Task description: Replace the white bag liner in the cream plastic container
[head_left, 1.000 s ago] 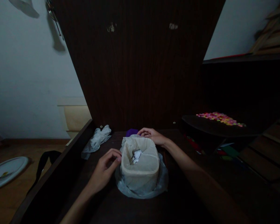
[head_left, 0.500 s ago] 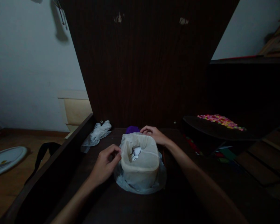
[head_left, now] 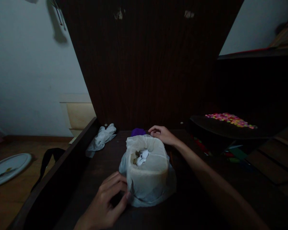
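A small bin (head_left: 146,174) with rounded corners stands upright in front of me. A thin, whitish plastic bag (head_left: 156,201) lines it, folded over its rim and hanging loosely around the outside. Crumpled white scraps (head_left: 143,157) lie inside. My left hand (head_left: 108,199) is at the bin's near left side, thumb and fingers closed on the hanging edge of the bag. At the far right corner of the rim is my right hand (head_left: 163,134), its fingers loosely bent and apart; nothing shows in it. Behind the bin a purple thing (head_left: 137,132) is partly hidden.
Crumpled clear plastic (head_left: 102,138) lies at the back left of the dark wooden surface (head_left: 98,166). A raised side board (head_left: 62,169) borders it on the left, and a tall dark panel (head_left: 144,70) stands behind. Small colourful pieces (head_left: 231,120) lie on a ledge at right.
My left hand has moved from the rim down and nearer to me, onto the bag's hanging edge. My right hand has shifted slightly right along the far rim. The bag's skirt now hangs differently.
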`<state>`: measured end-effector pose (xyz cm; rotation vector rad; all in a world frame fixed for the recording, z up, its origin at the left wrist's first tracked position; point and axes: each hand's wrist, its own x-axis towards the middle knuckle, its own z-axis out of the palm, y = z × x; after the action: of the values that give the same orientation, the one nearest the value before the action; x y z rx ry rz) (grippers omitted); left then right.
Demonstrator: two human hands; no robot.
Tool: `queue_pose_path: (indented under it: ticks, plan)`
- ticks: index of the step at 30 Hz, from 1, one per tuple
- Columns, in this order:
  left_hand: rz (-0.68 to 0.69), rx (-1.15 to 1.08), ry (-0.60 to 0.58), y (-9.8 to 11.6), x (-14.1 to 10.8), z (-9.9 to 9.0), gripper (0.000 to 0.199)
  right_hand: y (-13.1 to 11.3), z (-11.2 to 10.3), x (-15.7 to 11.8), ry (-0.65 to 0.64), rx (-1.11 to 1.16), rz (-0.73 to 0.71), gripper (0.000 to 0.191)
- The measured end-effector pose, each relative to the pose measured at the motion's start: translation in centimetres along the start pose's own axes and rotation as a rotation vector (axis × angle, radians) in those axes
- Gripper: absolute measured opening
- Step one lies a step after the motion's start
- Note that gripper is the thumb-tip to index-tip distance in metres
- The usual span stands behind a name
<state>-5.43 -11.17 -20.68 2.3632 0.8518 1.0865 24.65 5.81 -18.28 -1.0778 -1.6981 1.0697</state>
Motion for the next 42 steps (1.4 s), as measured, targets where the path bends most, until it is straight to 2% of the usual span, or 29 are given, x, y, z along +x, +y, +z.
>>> queue_pose_path:
  ticks: [2, 3, 6, 7, 9, 14, 17, 20, 23, 27, 29, 33, 35, 37, 39, 42]
  plan:
    - [-0.045, -0.064, 0.054, -0.5, 0.7, -0.6, 0.016, -0.8, -0.5, 0.1, -0.004, 0.018, 0.009, 0.025]
    - [-0.1, -0.1, 0.123, -0.9, 1.2, -1.0, 0.018, -1.2, -0.7, 0.2, -0.019, 0.039, 0.016, 0.028]
    - [-0.373, -0.151, 0.321, -2.6, 3.5, -1.6, 0.019, -2.2, -1.0, 0.3, -0.125, 0.105, 0.032, 0.032]
    - [-0.453, -0.179, 0.321, -3.2, 4.3, -1.6, 0.026, -2.5, -0.9, 0.4, -0.175, 0.122, 0.035, 0.032]
    - [-0.513, -0.246, 0.232, -4.2, 5.8, -1.2, 0.038, -2.7, -0.4, 0.7, -0.278, 0.148, 0.038, 0.031]
    - [-0.401, -0.397, -0.023, -6.0, 7.8, 0.6, 0.04, -2.0, 1.0, 1.9, -0.408, 0.166, 0.063, 0.03]
    - [-0.39, -0.412, -0.03, -6.6, 8.2, 1.2, 0.038, -1.4, 1.5, 2.5, -0.423, 0.156, 0.091, 0.027]
    - [-0.386, -0.29, -0.021, -6.8, 8.6, 1.2, 0.033, -1.0, 1.6, 2.6, -0.403, 0.141, 0.096, 0.023]
    - [-0.375, -0.155, -0.086, -6.7, 8.8, 0.9, 0.028, -0.7, 1.5, 2.3, -0.361, 0.114, 0.089, 0.021]
    - [-0.356, -0.115, -0.186, -6.3, 8.9, 0.7, 0.02, -0.2, 0.9, 1.3, -0.238, 0.082, 0.062, 0.016]
    - [-0.36, -0.055, -0.17, -6.1, 8.7, 0.3, 0.019, 0.0, 0.2, 0.3, -0.17, 0.071, 0.052, 0.016]
    - [-0.424, 0.045, 0.107, -4.9, 7.3, -1.1, 0.026, -0.5, -1.5, -3.2, -0.094, 0.055, 0.062, 0.022]
    - [-0.438, 0.025, 0.17, -3.8, 6.2, -1.8, 0.033, -0.9, -2.1, -5.2, -0.095, 0.054, 0.076, 0.026]
    - [-0.397, -0.038, 0.098, -2.8, 4.9, -2.1, 0.039, -1.2, -2.2, -6.9, -0.138, 0.064, 0.086, 0.035]
    - [-0.33, -0.065, 0.016, -2.1, 3.5, -1.7, 0.037, -1.1, -1.7, -8.0, -0.197, 0.047, 0.093, 0.039]
    - [-0.22, 0.022, -0.015, -2.1, 1.6, -0.2, 0.029, -0.7, -0.7, -8.4, -0.19, -0.033, 0.067, 0.027]
